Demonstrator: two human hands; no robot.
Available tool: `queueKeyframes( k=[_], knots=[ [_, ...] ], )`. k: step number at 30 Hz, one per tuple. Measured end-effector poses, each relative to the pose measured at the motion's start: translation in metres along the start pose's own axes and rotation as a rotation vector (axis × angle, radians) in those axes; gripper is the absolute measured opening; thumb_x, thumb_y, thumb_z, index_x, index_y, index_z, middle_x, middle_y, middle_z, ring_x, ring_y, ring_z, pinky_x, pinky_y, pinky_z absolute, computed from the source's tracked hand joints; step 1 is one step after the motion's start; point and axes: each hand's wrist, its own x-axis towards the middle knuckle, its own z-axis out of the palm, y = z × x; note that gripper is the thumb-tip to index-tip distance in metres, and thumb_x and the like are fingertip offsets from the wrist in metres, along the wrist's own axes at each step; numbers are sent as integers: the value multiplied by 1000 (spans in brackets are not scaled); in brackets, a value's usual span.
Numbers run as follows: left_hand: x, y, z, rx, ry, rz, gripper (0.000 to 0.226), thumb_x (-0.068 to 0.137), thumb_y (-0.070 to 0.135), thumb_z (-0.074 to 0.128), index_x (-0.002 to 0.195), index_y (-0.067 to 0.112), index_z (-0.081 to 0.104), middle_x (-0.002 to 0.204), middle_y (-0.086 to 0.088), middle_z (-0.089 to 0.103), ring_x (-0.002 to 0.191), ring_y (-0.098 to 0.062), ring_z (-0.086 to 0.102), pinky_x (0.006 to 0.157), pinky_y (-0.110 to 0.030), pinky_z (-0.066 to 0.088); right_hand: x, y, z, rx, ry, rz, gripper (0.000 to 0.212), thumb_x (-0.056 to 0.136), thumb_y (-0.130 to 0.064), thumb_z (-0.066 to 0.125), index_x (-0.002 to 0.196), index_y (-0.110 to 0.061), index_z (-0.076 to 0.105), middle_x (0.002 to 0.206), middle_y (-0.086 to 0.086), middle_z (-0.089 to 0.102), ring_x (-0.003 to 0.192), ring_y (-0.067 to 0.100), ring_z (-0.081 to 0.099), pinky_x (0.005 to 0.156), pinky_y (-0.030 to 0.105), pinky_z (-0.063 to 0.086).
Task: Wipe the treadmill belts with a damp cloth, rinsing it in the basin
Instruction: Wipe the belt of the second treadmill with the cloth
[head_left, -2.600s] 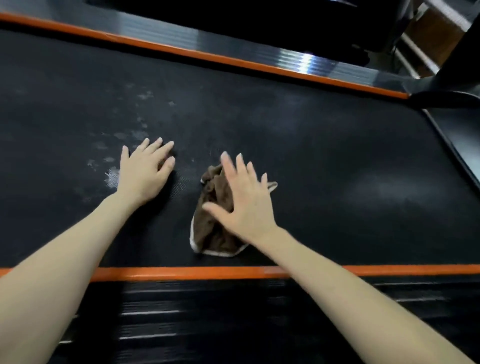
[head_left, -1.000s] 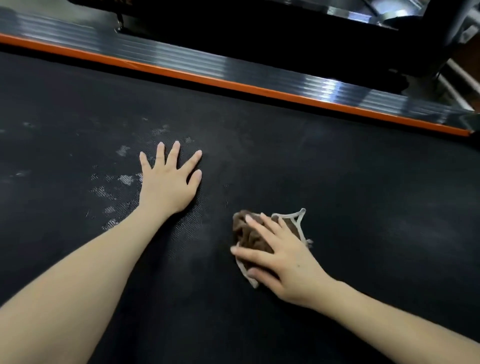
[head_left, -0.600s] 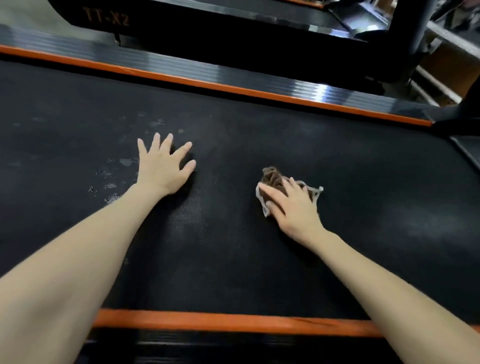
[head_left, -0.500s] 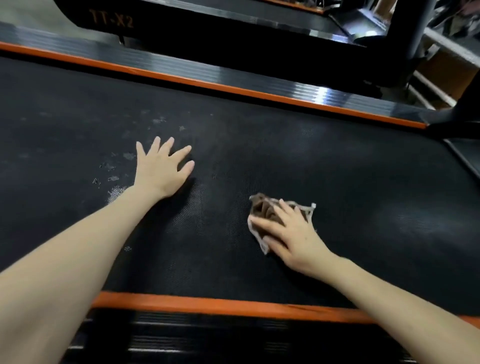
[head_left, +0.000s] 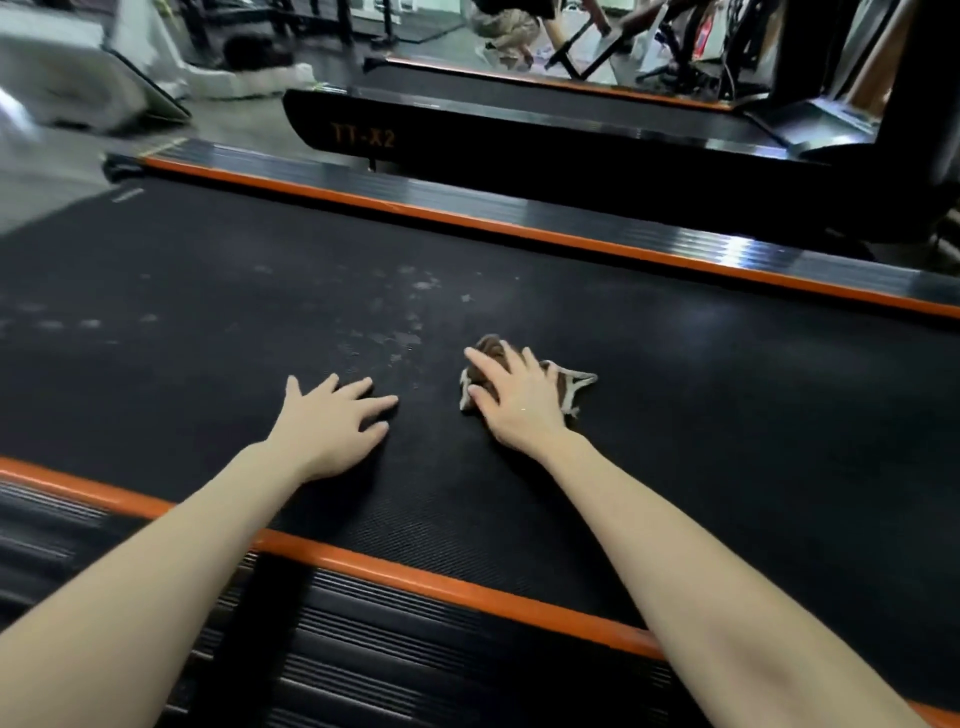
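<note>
Cloth (head_left: 567, 387) under right hand (head_left: 519, 408), near left hand (head_left: 327, 426)

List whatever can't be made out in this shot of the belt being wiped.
- Basin: nowhere in the head view, so out of frame.
- Cloth: mostly hidden under the right hand; its dampness is unreadable.
- Pale marks on the belt: too faint to tell dust from wear.
- Gym background: blurred and cut off by the top edge.
- Left hand: its palm contact is hidden by the hand itself.

You see two hands, left hand (head_left: 332, 423) and right hand (head_left: 522, 410); one cloth (head_left: 569, 388); two treadmills, near treadmill (head_left: 701, 405) and far treadmill (head_left: 467, 143).
</note>
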Motion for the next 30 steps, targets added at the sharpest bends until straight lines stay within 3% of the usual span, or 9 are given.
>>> queueKeyframes(
  k=[4, 9, 11, 13, 16, 20, 23, 27, 30],
  knots=[
    [-17, -25, -5, 55, 64, -127, 45, 101, 43, 26, 146, 42, 26, 158, 4, 17, 146, -25, 12, 115, -57, 7, -20, -47, 7, 16, -87, -313, 45, 96, -44, 41, 140, -42, 37, 157, 6, 19, 142, 38, 16, 113, 53, 9],
    [-25, -47, -4, 2, 68, -204, 47, 100, 44, 28, 146, 41, 25, 159, 3, 15, 146, -27, 11, 115, -55, 9, -56, -19, -8, 95, -90, -654, 42, 90, -42, 43, 128, -33, 56, 143, 14, 43, 128, 42, 41, 107, 53, 27],
    [-20, -49, -4, -15, 66, -184, 48, 100, 46, 27, 147, 41, 21, 160, 2, 11, 146, -29, 7, 116, -55, 7, -31, -5, -9, 62, -121, -568, 43, 88, -45, 42, 128, -38, 54, 140, 9, 47, 127, 38, 43, 107, 51, 31],
    [-9, -48, -6, -22, 98, -149, 49, 100, 47, 25, 148, 41, 17, 160, 2, 9, 146, -30, 5, 116, -55, 6, 10, 10, -6, 86, -39, -366, 45, 88, -48, 39, 130, -39, 52, 138, 7, 49, 126, 35, 44, 106, 51, 32],
    [12, -51, -5, 1, 150, -68, 50, 99, 49, 25, 148, 42, 15, 160, 2, 8, 146, -31, 5, 115, -56, 6, 60, 27, 2, 65, 35, -69, 43, 95, -41, 43, 138, -41, 41, 146, 4, 40, 137, 28, 32, 113, 53, 18],
    [39, -62, -1, -11, 121, 8, 51, 98, 52, 21, 148, 45, 11, 160, 4, 4, 147, -31, 1, 115, -56, 3, 92, 17, 6, 60, 38, 83, 44, 97, -43, 39, 141, -44, 33, 150, 0, 33, 140, 23, 25, 113, 58, 7],
    [53, -73, 1, -15, 124, 59, 51, 98, 54, 19, 148, 46, 9, 160, 4, 3, 146, -32, 0, 115, -57, 2, 100, 7, 9, 41, 47, 135, 42, 97, -43, 37, 139, -44, 36, 151, 1, 31, 140, 27, 24, 113, 57, 8],
    [72, -76, 4, 4, 155, 153, 52, 97, 55, 15, 148, 46, 8, 160, 3, 2, 146, -33, -3, 115, -59, 0, 69, 9, 6, 53, 92, 9, 38, 97, -32, 42, 135, -37, 46, 143, 3, 42, 130, 29, 38, 109, 50, 27],
    [89, -67, 4, -16, 178, 205, 53, 97, 55, 13, 148, 44, 7, 161, 1, 2, 146, -34, -4, 114, -59, -2, 23, 10, 0, 85, 62, 25, 42, 93, -33, 39, 134, -34, 50, 139, 6, 45, 126, 32, 41, 108, 49, 29]
  ],
)
